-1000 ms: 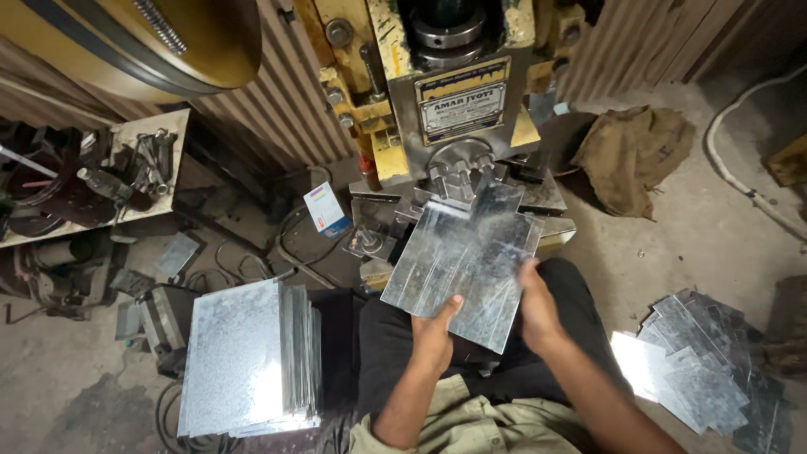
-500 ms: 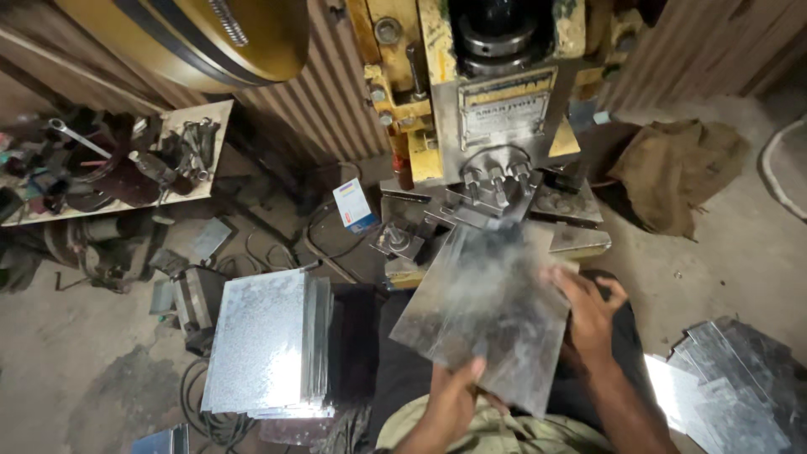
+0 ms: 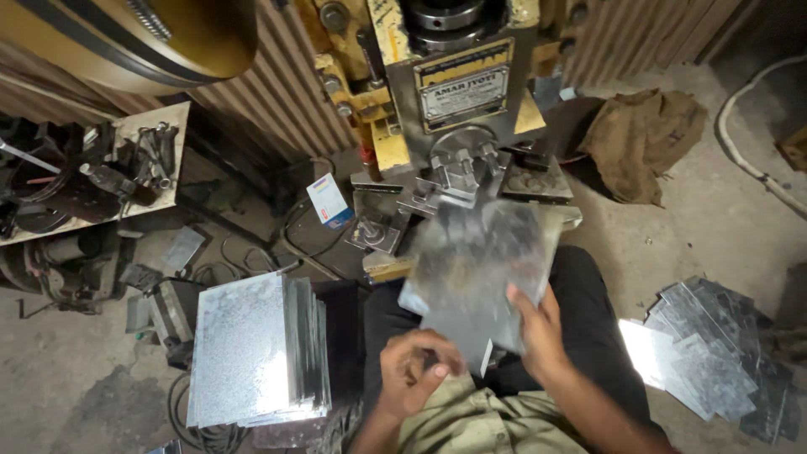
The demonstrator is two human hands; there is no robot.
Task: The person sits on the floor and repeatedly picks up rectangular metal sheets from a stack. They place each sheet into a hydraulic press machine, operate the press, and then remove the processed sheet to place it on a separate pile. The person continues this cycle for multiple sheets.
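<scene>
A galvanised metal sheet (image 3: 475,273), blurred by motion, lies tilted in front of a yellow and grey press machine (image 3: 445,92). My right hand (image 3: 538,328) grips its lower right edge. Just below the sheet's lower left corner, my left hand (image 3: 414,370) is off the metal, fingers curled loosely and holding nothing. My dark-trousered lap (image 3: 588,336) is under the sheet.
A stack of flat metal sheets (image 3: 252,353) stands on the floor at my left. Several cut sheets (image 3: 706,353) lie scattered at the right. A small white and blue box (image 3: 329,202), a tool-covered board (image 3: 101,168), a brown sack (image 3: 643,139) and a white hose (image 3: 756,160) surround the press.
My left hand has come off the sheet and drawn back toward my body. The right hand still holds the sheet, which has turned and now blurs in front of the press.
</scene>
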